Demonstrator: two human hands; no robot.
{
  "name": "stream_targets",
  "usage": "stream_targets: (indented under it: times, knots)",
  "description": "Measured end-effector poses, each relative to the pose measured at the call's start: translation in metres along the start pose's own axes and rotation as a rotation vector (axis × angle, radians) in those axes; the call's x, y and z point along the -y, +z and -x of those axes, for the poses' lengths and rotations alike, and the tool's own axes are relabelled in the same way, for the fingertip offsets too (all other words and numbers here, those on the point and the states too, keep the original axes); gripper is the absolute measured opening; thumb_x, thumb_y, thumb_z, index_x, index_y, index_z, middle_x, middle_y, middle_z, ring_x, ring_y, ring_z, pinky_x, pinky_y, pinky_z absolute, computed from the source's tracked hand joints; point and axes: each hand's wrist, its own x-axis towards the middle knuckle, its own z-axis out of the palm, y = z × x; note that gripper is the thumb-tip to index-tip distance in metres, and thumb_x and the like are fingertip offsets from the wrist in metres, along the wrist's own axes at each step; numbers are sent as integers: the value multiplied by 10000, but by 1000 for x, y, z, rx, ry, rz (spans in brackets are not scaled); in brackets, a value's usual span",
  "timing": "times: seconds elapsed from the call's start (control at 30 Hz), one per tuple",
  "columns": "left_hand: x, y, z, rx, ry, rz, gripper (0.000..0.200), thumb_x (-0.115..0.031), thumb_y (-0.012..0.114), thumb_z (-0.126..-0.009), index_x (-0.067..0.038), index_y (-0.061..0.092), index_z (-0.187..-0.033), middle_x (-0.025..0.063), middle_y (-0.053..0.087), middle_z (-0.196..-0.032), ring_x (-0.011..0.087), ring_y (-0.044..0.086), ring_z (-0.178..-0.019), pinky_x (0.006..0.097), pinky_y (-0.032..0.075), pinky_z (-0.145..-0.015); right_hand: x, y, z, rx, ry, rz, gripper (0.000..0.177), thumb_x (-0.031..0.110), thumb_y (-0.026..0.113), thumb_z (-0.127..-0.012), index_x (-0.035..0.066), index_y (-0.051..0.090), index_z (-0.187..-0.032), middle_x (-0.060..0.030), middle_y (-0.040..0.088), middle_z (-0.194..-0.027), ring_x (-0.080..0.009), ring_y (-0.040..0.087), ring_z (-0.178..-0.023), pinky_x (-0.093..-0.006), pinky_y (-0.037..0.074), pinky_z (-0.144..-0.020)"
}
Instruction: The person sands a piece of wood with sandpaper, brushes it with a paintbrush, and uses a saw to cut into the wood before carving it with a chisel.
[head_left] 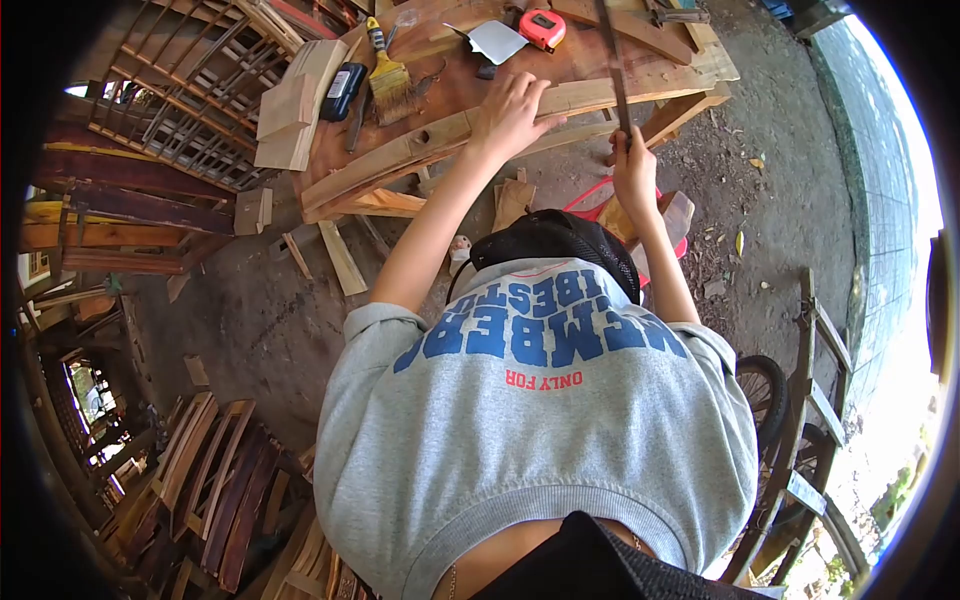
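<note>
My left hand (pixel 508 118) rests at the front edge of the workbench (pixel 430 142), palm down, its thumb apart from slightly bent fingers. My right hand (pixel 634 172) is closed round the lower end of a long, thin, dark strip (pixel 616 75), which crosses the bench's front edge and runs past the top of the view. Whether the strip is a blade or a bar is unclear. Beyond my left hand lie a grey-white sheet (pixel 495 42) and a red tape measure (pixel 542 29). Left of them is a yellow-handled paintbrush (pixel 390 82).
A dark blue device (pixel 343 90) sits beside pale wood blocks (pixel 295 115) at the bench's left end. Slatted wooden frames (pixel 180 100) stand at the left. A wooden ladder-like frame (pixel 803 440) and a wheel (pixel 763 398) are at the right. Wood scraps (pixel 343 258) lie on the ground.
</note>
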Motion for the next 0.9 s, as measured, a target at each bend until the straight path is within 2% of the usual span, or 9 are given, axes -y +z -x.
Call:
stream_targets:
  times: [0.03, 0.07, 0.13, 0.27, 0.4, 0.57, 0.73, 0.83, 0.9]
  knots:
    - [-2, 7, -3, 42, -1, 22, 570, -536, 693, -772, -64, 616, -1082, 98, 554, -989, 288, 566, -961, 370, 472, -850, -7, 1, 2, 18, -34, 78, 121, 106, 459, -969, -4, 511, -977, -235, 615, -778, -439, 620, -749, -470, 465, -636]
    - [-2, 12, -6, 39, 2, 28, 570, -536, 693, -772, -64, 616, -1082, 98, 554, -989, 288, 566, -961, 370, 472, -850, -13, 3, 5, 39, -14, 81, 103, 85, 469, -951, -3, 487, -1002, -260, 619, -807, -466, 605, -813, -508, 458, -656]
    - [-7, 17, -12, 32, -58, 101, 539, -532, 712, -755, -70, 649, -1027, 93, 552, -917, 282, 573, -904, 374, 481, -803, -21, 8, 6, 30, -30, 149, 125, 96, 479, -951, -6, 477, -1024, -276, 617, -808, -464, 607, -793, -515, 458, -640]
    - [-14, 25, -21, -44, -35, 120, 482, -501, 752, -727, -94, 673, -972, 98, 543, -850, 285, 569, -855, 394, 479, -766, -26, 22, -3, -32, -131, 160, 132, 109, 484, -954, -15, 456, -991, -286, 599, -755, -469, 594, -737, -531, 441, -596]
    - [-10, 34, -25, -34, -84, 158, 489, -481, 782, -681, -74, 676, -930, 106, 540, -848, 297, 552, -861, 405, 473, -775, -37, 28, 1, -73, -120, 176, 119, 110, 480, -956, 1, 433, -959, -280, 591, -731, -472, 587, -715, -541, 438, -577]
    - [-10, 32, -25, 15, -126, 203, 492, -489, 785, -675, -83, 684, -934, 102, 545, -855, 303, 546, -888, 408, 470, -793, -76, 26, 43, -8, -9, 165, 107, 106, 478, -952, 14, 424, -958, -271, 595, -740, -470, 591, -713, -541, 442, -572]
    - [-8, 34, -23, 43, -133, 206, 496, -495, 787, -669, -92, 695, -943, 101, 549, -877, 305, 541, -925, 407, 472, -812, -30, 30, 6, -46, -39, 159, 90, 76, 480, -943, 2, 435, -967, -287, 597, -768, -472, 589, -721, -527, 450, -589]
    - [-10, 33, -23, 48, -155, 230, 500, -497, 789, -666, -90, 698, -942, 103, 550, -889, 306, 540, -930, 405, 471, -825, -28, 34, -2, -75, -59, 151, 80, 74, 491, -937, 17, 445, -970, -277, 601, -765, -468, 595, -719, -527, 451, -578]
    - [-11, 32, -23, 34, -141, 226, 497, -493, 789, -669, -88, 696, -941, 102, 550, -891, 305, 540, -932, 404, 470, -831, -52, 33, 18, -46, -20, 179, 75, 77, 496, -935, 27, 450, -969, -271, 603, -759, -466, 598, -715, -528, 451, -571]
